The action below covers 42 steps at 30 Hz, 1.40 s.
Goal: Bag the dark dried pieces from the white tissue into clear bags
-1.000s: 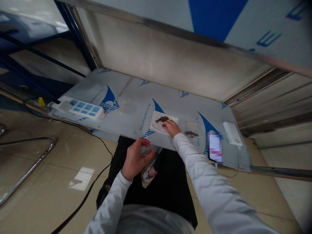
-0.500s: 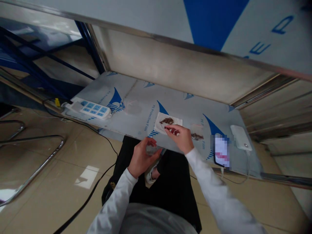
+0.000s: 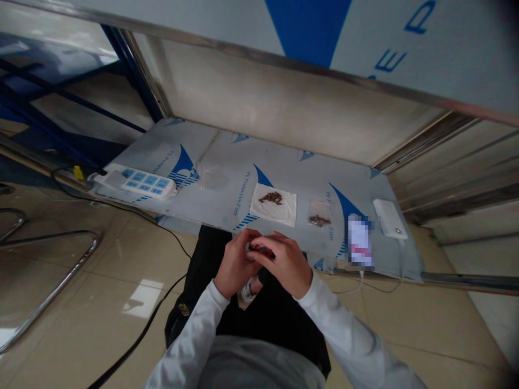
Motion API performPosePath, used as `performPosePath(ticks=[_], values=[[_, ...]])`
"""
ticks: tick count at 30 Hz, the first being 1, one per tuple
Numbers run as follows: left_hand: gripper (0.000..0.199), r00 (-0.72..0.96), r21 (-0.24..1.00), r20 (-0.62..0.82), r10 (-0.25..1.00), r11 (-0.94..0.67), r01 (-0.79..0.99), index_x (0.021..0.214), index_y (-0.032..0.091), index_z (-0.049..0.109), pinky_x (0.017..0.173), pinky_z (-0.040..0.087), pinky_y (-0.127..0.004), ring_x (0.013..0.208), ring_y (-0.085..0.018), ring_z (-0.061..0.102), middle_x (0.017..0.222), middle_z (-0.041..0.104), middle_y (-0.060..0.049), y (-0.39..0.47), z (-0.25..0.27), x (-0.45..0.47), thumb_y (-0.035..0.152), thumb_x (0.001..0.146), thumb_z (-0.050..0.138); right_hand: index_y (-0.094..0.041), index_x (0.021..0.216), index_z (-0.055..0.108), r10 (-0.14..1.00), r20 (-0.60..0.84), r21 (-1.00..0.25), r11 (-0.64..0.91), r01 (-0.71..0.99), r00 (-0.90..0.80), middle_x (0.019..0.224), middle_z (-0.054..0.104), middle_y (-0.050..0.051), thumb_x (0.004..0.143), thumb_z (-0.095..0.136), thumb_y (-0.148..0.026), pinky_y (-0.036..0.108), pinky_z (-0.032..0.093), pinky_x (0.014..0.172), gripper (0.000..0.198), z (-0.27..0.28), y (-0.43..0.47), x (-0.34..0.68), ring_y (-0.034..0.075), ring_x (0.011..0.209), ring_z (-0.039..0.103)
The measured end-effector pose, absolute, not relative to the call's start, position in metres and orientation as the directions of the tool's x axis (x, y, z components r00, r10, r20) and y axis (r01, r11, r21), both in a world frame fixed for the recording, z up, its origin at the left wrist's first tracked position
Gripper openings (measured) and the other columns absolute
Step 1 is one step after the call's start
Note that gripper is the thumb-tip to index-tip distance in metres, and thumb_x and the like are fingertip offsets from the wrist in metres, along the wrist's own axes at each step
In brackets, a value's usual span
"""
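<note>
Just off the table's front edge, above my lap, my two hands meet. My left hand (image 3: pixel 234 266) is curled round a small clear plastic container, now mostly hidden by fingers. Bent over its opening, my right hand (image 3: pixel 287 265) has thumb and fingers closed together; whatever they pinch is too small and covered to make out. Beyond the hands lies a white cloth (image 3: pixel 286 216) with a loose pile of small brown pieces (image 3: pixel 271 198) on it. To its right is a clear plastic bag (image 3: pixel 320 212) with similar brown pieces inside.
On the film-covered table (image 3: pixel 235 156) lie a power strip (image 3: pixel 148 182) and a clear, thin plastic item (image 3: pixel 211 177) at left. A phone (image 3: pixel 360 242) and a white power bank (image 3: pixel 390 219) are at right, with cables. An upper shelf (image 3: pixel 227 27) overhangs the back.
My right hand has moved from the brown pile back toward me and now meets my left hand at the clear container. The view has shifted slightly.
</note>
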<state>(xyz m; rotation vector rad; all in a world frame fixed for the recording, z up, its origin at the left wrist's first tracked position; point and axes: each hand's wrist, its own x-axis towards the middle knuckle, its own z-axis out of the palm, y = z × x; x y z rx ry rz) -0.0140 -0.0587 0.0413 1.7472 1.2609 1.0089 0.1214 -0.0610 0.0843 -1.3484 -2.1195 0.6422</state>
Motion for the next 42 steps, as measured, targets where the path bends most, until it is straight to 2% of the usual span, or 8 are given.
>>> performPosePath(ticks=[6,10,17,22,26,29,34,42], values=[[0.020,0.137,0.879,0.153,0.979,-0.198,0.435,0.088,0.019,0.055,0.068,0.048,-0.024,0.073,-0.014,0.063,0.081,0.065,-0.001,-0.055,0.038,-0.021,0.026,0.073,0.065,-0.021,0.093,0.071,0.956,0.229,-0.748,0.292,0.596,-0.182,0.082,0.069,0.003,0.086,0.058,-0.035,0.024,0.046,0.061,0.020,0.056,-0.020,0.151,0.012,0.064,0.059],[0.021,0.103,0.871,0.142,0.984,-0.174,0.459,0.088,0.019,0.055,0.069,0.048,-0.024,0.071,-0.013,0.062,0.079,0.065,0.000,-0.055,0.036,-0.025,0.030,0.074,0.066,-0.015,0.091,0.071,0.983,0.182,-0.553,0.101,0.827,0.002,0.085,0.066,0.007,0.081,0.059,-0.023,0.030,0.047,0.071,0.017,0.003,0.039,0.195,0.015,0.065,0.056],[0.023,0.099,0.876,0.120,0.988,-0.152,0.458,0.090,0.019,0.055,0.066,0.048,-0.023,0.070,-0.013,0.062,0.079,0.065,0.000,-0.054,0.033,-0.028,0.033,0.075,0.066,-0.019,0.075,0.072,0.991,0.134,-0.495,0.055,0.867,0.013,0.088,0.064,0.008,0.075,0.062,-0.015,0.037,0.046,0.086,0.010,-0.040,0.077,0.210,0.022,0.087,0.058],[0.022,0.095,0.872,0.129,0.987,-0.159,0.463,0.089,0.019,0.056,0.066,0.048,-0.023,0.069,-0.012,0.061,0.078,0.065,0.001,-0.052,0.037,-0.029,0.030,0.074,0.067,-0.017,0.076,0.070,0.991,0.132,-0.544,0.063,0.837,0.011,0.085,0.067,0.008,0.076,0.063,-0.018,0.035,0.048,0.079,0.007,-0.015,0.062,0.197,0.019,0.077,0.060],[0.022,0.106,0.881,0.132,0.986,-0.165,0.443,0.088,0.020,0.055,0.067,0.048,-0.023,0.071,-0.013,0.062,0.079,0.065,0.000,-0.052,0.043,-0.024,0.028,0.072,0.068,-0.018,0.093,0.067,0.982,0.174,-0.702,0.172,0.691,-0.067,0.088,0.070,0.005,0.085,0.058,-0.032,0.026,0.049,0.064,0.018,0.043,0.002,0.162,0.015,0.071,0.062],[0.022,0.146,0.891,0.152,0.978,-0.199,0.408,0.088,0.019,0.055,0.068,0.048,-0.024,0.073,-0.014,0.063,0.082,0.065,0.000,-0.053,0.046,-0.019,0.024,0.071,0.067,-0.020,0.092,0.065,0.953,0.235,-0.749,0.302,0.590,-0.189,0.085,0.069,0.003,0.083,0.063,-0.027,0.026,0.049,0.068,0.012,0.082,-0.044,0.135,0.014,0.073,0.061],[0.026,0.202,0.893,0.202,0.958,-0.265,0.364,0.090,0.019,0.053,0.069,0.047,-0.024,0.076,-0.015,0.062,0.084,0.064,-0.001,-0.060,0.051,-0.014,0.012,0.066,0.062,-0.022,0.081,0.070,0.885,0.222,-0.632,0.450,0.631,-0.408,0.082,0.061,0.004,0.085,0.062,-0.029,0.031,0.048,0.076,0.011,0.095,-0.069,0.122,0.018,0.083,0.057],[0.047,0.210,0.919,0.207,0.955,-0.264,0.293,0.102,0.017,0.051,0.075,0.048,-0.027,0.082,-0.016,0.061,0.093,0.063,-0.004,-0.076,0.067,-0.020,0.019,0.061,0.074,-0.020,0.080,0.067,0.912,0.164,-0.743,0.364,0.561,-0.375,0.103,0.057,0.006,0.085,0.061,-0.024,0.029,0.047,0.083,0.009,0.101,-0.079,0.146,0.017,0.096,0.058]])
